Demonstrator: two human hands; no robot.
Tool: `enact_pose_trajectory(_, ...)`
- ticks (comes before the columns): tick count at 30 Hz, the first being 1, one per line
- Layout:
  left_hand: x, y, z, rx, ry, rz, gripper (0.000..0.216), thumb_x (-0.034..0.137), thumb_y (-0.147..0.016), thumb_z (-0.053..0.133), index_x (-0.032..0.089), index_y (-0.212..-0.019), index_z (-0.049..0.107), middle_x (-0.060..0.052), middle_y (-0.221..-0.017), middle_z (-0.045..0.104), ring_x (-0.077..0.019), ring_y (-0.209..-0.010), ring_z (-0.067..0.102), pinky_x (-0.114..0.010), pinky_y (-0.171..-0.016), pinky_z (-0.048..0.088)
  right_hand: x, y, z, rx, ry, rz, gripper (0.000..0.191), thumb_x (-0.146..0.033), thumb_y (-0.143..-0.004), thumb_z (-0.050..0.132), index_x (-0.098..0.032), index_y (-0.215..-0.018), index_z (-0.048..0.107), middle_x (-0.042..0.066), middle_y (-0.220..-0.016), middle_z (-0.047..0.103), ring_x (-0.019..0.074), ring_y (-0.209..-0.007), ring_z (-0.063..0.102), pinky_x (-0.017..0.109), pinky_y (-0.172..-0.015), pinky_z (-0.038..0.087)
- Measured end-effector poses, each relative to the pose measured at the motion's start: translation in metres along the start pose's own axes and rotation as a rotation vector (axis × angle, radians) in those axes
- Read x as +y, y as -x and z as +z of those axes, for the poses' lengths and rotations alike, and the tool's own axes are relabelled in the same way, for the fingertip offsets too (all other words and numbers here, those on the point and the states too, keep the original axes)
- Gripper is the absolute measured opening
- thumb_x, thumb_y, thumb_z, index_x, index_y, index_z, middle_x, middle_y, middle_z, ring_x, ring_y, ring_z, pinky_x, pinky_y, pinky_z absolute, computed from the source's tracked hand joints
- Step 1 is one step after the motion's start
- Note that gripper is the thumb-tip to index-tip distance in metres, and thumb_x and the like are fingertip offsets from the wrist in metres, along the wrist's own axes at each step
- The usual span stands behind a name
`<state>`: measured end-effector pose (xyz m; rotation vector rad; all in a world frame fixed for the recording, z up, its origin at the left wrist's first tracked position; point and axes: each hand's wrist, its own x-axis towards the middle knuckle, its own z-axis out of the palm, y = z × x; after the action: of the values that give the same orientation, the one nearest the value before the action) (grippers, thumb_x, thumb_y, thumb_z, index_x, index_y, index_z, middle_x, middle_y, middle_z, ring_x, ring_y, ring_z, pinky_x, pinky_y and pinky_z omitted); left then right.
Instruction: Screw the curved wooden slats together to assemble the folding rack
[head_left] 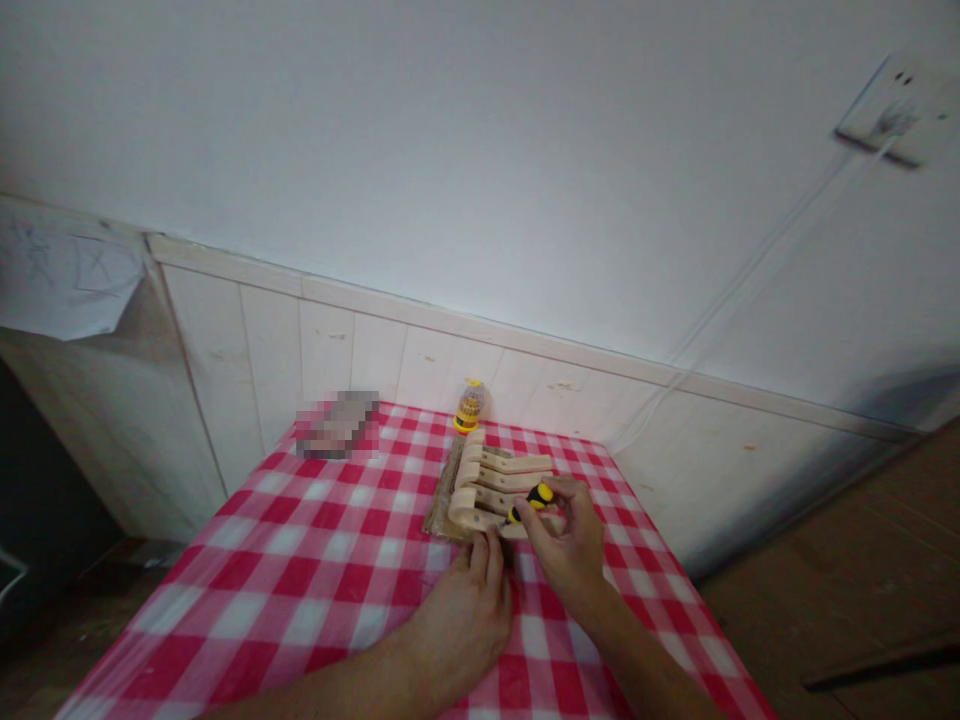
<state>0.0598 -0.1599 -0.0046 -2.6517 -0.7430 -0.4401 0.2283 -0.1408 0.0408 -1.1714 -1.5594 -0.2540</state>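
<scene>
A wooden rack with several curved pegs (491, 482) lies on the red-and-white checked tablecloth (315, 560). My right hand (571, 545) is closed around a small yellow-and-black screwdriver (531, 500), whose tip points at the near end of the rack. My left hand (466, 610) rests on the cloth just in front of the rack, its fingers stretched forward and touching the rack's near edge.
A yellow jar-shaped bit holder (469, 407) stands at the table's far edge against the white panelled wall. A blurred-out object (337, 424) lies at the far left of the table. A wall socket with a cable (896, 110) is at the upper right. Wooden floor lies to the right.
</scene>
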Motion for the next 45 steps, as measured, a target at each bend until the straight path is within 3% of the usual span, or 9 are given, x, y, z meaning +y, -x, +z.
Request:
enact_pose_trajectory(8,0.001,0.001,0.003,-0.047,0.028,-0.010,0.034,0.025,-0.102,0.059,0.003,-0.123,0.073,-0.035,-0.142,0.061,-0.0422,-0.131,0.064,-0.056,-0.099,0.053,0.006,0.006,-0.002,-0.005,0.022,0.059,0.027,-0.034,-0.090,0.079,-0.024,-0.112,0.067,0.005,-0.094,0.080,0.0228,-0.079,0.081,0.035,-0.068,0.069)
enact_pose_trajectory(12,0.001,0.001,0.004,-0.031,0.016,0.002,0.033,0.027,-0.102,0.060,0.003,-0.119,0.075,-0.035,-0.141,0.062,-0.0427,-0.126,0.067,-0.055,-0.097,0.054,0.003,0.007,0.001,0.032,-0.083,0.092,0.027,-0.034,-0.093,0.076,-0.025,-0.118,0.068,0.008,-0.102,0.082,0.0245,-0.089,0.083,0.039,-0.078,0.071)
enact_pose_trajectory(18,0.001,0.000,0.007,-0.008,-0.002,0.003,0.035,0.026,-0.102,0.058,0.002,-0.121,0.075,-0.036,-0.137,0.064,-0.0439,-0.124,0.068,-0.056,-0.094,0.054,-0.008,0.010,0.007,-0.089,-0.191,0.125,0.031,-0.030,-0.094,0.075,-0.027,-0.125,0.070,0.008,-0.109,0.084,0.0256,-0.095,0.083,0.041,-0.082,0.072)
enact_pose_trajectory(27,0.001,0.000,0.010,-0.009,0.046,0.003,0.037,0.024,-0.103,0.057,0.002,-0.128,0.072,-0.037,-0.141,0.061,-0.0440,-0.126,0.066,-0.058,-0.096,0.052,-0.008,0.014,0.009,-0.141,-0.246,0.161,0.033,-0.026,-0.094,0.074,-0.028,-0.127,0.073,0.007,-0.109,0.084,0.0264,-0.094,0.083,0.040,-0.080,0.072)
enact_pose_trajectory(34,0.001,0.000,0.006,-0.003,0.016,0.006,0.038,0.027,-0.102,0.059,0.002,-0.128,0.073,-0.035,-0.140,0.062,-0.0441,-0.126,0.067,-0.055,-0.095,0.055,-0.012,0.011,0.006,-0.233,-0.235,0.112,0.042,-0.020,-0.098,0.065,-0.032,-0.138,0.068,0.007,-0.123,0.082,0.0270,-0.105,0.082,0.042,-0.088,0.071)
enact_pose_trajectory(45,0.002,0.001,0.007,0.039,0.001,-0.001,0.043,0.026,-0.102,0.058,0.000,-0.135,0.069,-0.035,-0.141,0.062,-0.0419,-0.126,0.067,-0.055,-0.099,0.054,-0.016,0.007,0.001,-0.275,-0.222,0.000,0.050,-0.015,-0.100,0.059,-0.032,-0.148,0.062,0.008,-0.125,0.081,0.0247,-0.107,0.082,0.038,-0.092,0.069)
